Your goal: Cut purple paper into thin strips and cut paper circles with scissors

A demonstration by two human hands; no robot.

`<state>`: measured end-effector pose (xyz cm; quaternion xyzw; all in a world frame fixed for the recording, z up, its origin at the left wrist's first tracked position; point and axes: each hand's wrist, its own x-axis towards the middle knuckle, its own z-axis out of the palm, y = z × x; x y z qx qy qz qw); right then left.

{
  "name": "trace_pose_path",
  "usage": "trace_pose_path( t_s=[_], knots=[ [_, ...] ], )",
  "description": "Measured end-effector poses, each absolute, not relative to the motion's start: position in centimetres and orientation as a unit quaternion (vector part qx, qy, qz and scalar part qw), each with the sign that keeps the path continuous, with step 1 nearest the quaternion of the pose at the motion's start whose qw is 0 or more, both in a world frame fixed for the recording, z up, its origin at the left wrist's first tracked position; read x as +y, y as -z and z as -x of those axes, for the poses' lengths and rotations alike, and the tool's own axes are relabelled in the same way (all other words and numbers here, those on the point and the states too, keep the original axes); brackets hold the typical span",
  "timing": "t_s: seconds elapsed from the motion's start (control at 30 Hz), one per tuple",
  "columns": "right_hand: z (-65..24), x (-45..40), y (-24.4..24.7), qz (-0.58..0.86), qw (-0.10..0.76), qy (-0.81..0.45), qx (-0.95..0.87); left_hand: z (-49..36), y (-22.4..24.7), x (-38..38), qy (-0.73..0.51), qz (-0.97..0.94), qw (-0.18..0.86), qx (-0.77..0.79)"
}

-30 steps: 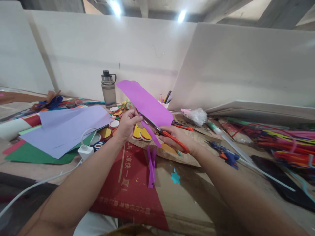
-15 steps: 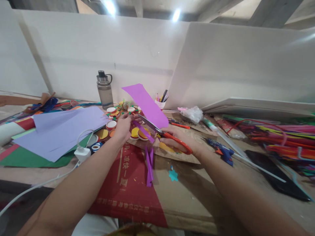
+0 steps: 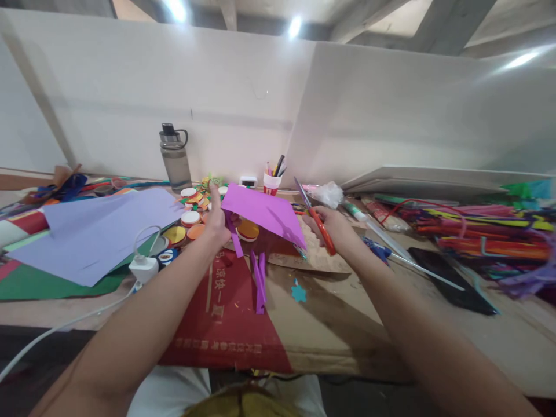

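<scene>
My left hand [image 3: 218, 223] holds a sheet of purple paper [image 3: 264, 211] by its left end, the thumb pointing up. A narrow purple strip [image 3: 235, 238] hangs down beside the same hand's fingers. In my right hand [image 3: 332, 227] is a pair of scissors with red handles [image 3: 320, 223], blades pointing up and away, apart from the paper. Cut purple strips [image 3: 259, 284] lie on the red and brown cardboard [image 3: 234, 341] below. To their right lies a small teal flower shape [image 3: 298, 292].
Lavender paper [image 3: 104, 226] and a white plug adapter [image 3: 144, 269] lie at left. Behind stand a water bottle [image 3: 175, 159] and a pen cup [image 3: 271, 183]. At right are a glue gun [image 3: 377, 249], a black phone-like slab [image 3: 452, 281] and colourful pipe cleaners [image 3: 482, 229]. Round lids [image 3: 190, 218] sit near my left hand.
The scissors have moved right, away from the paper, and now point upward. The purple sheet has swung down from its raised slant to lie nearly level. My view has shifted slightly right.
</scene>
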<state>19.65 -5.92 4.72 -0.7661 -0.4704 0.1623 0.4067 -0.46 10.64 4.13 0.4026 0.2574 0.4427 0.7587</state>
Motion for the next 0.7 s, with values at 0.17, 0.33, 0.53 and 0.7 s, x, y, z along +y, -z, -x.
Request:
trace_pose_path(
  t_s=[0.17,0.33,0.53,0.7],
  knots=[
    [-21.8,-6.5,-2.8,0.881,0.129,0.035,-0.454,0.4,-3.6,10.9,-0.366,-0.362,0.789,0.336],
    [-22.1,-6.2,-0.9,0.9,0.056,-0.001,-0.433,0.5,-3.2,11.3,-0.339,-0.38,0.76,0.404],
    [-22.1,-5.9,-0.6,0.899,0.034,-0.021,-0.436,0.3,-3.2,10.8,-0.351,-0.432,0.762,0.329],
    [-20.9,-5.9,-2.0,0.899,0.087,-0.005,-0.429,0.5,-3.5,10.6,-0.423,-0.476,0.706,0.311]
  ],
)
